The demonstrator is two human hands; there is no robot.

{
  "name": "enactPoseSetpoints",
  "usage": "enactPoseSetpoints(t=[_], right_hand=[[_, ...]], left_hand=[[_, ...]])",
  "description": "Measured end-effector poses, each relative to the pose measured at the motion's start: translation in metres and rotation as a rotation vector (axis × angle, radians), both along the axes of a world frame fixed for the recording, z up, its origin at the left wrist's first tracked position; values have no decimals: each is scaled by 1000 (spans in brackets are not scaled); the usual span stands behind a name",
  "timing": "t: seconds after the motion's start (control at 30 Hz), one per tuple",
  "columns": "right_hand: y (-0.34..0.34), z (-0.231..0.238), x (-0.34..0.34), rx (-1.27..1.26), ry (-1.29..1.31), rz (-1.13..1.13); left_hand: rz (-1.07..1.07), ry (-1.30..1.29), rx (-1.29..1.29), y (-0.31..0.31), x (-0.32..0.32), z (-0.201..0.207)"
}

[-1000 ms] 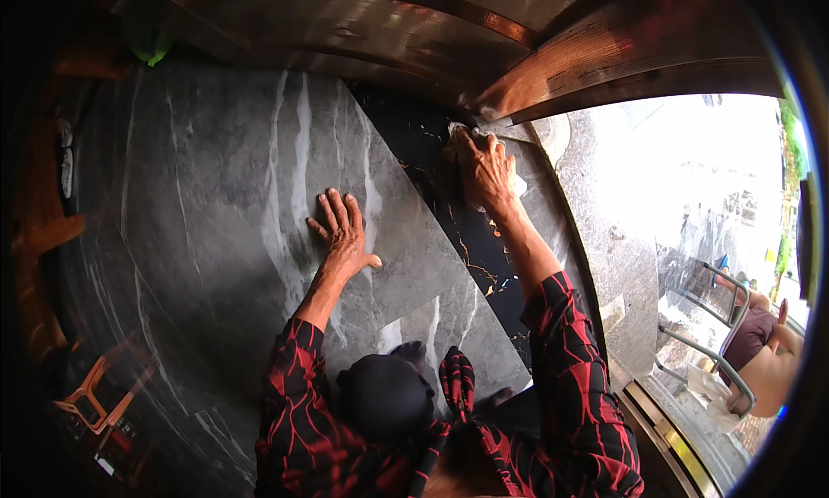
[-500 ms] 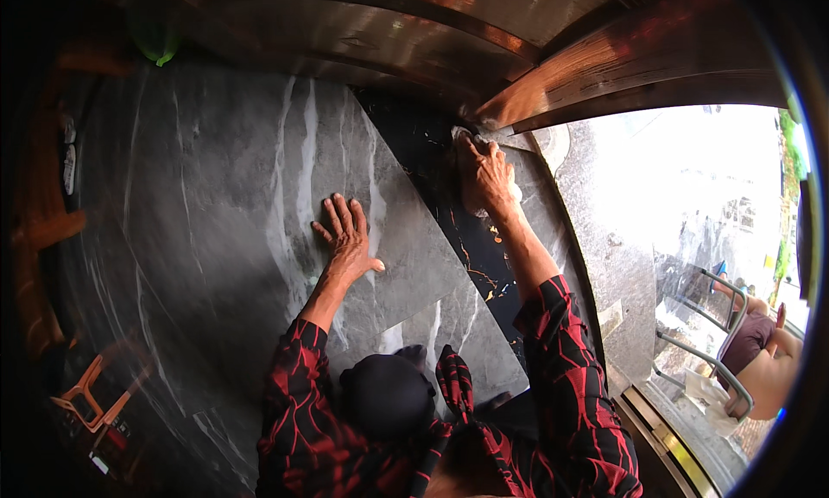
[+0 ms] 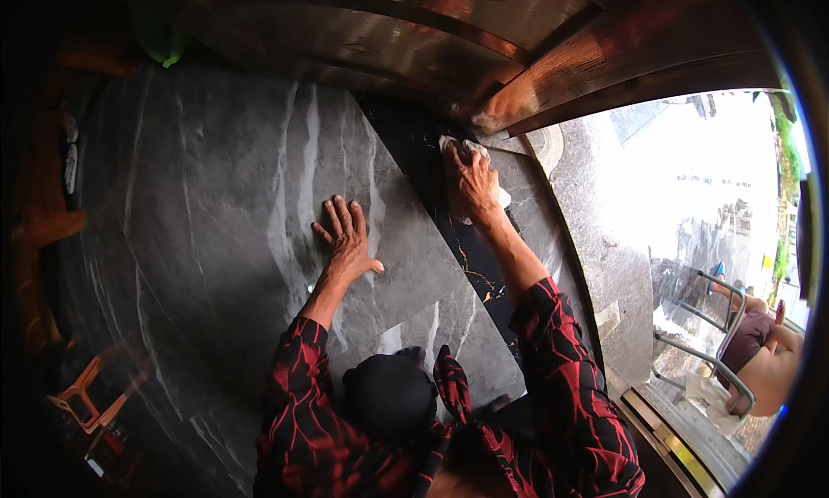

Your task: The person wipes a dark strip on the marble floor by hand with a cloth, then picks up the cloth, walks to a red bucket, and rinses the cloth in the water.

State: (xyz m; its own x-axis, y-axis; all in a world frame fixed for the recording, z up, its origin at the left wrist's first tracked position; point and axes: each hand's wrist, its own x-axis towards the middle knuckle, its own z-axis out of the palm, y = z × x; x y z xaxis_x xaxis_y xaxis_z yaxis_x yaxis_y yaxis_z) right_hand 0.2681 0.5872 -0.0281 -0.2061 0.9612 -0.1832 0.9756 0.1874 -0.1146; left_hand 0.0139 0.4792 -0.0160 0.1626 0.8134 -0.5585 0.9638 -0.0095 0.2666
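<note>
My left hand (image 3: pixel 347 249) lies flat on the grey, white-veined tile floor (image 3: pixel 229 204), fingers spread and holding nothing. Farther forward and to the right, my right hand (image 3: pixel 477 189) presses a crumpled whitish cloth (image 3: pixel 504 198) down on the floor. The cloth rests on a black tile strip (image 3: pixel 480 284) with gold veins, close to the foot of the brown metal door (image 3: pixel 406 62). Parts of the cloth show beyond the fingertips and beside the palm; the rest is hidden under the hand.
On the right, past a dark threshold edge, lies a brightly lit stone surface (image 3: pixel 596 256). A person (image 3: pixel 760 351) sits there on a metal-framed chair (image 3: pixel 717 360). At the lower left stands an orange-brown stool (image 3: pixel 82 399). A green rounded thing (image 3: pixel 164 49) is at the far left.
My right hand and the cloth have shifted slightly to the left along the black strip. My left hand stays in the same place on the floor.
</note>
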Motion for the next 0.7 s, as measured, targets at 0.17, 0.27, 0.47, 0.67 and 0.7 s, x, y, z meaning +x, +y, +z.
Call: enactPoseSetpoints(t=[0.17,0.27,0.47,0.67,0.7], right_hand=[[-91,29,2,-102,129,164],[-97,28,16,-201,364,120],[-65,8,-27,82,362,26],[-69,26,20,-218,1148,-433],[-71,25,35,-124,1106,-579]], left_hand=[[29,25,50,-6,-13,5],[5,0,61,-8,-10,2],[-45,38,71,-2,-6,5],[14,44,30,-9,-14,10],[31,48,-12,-5,-12,19]])
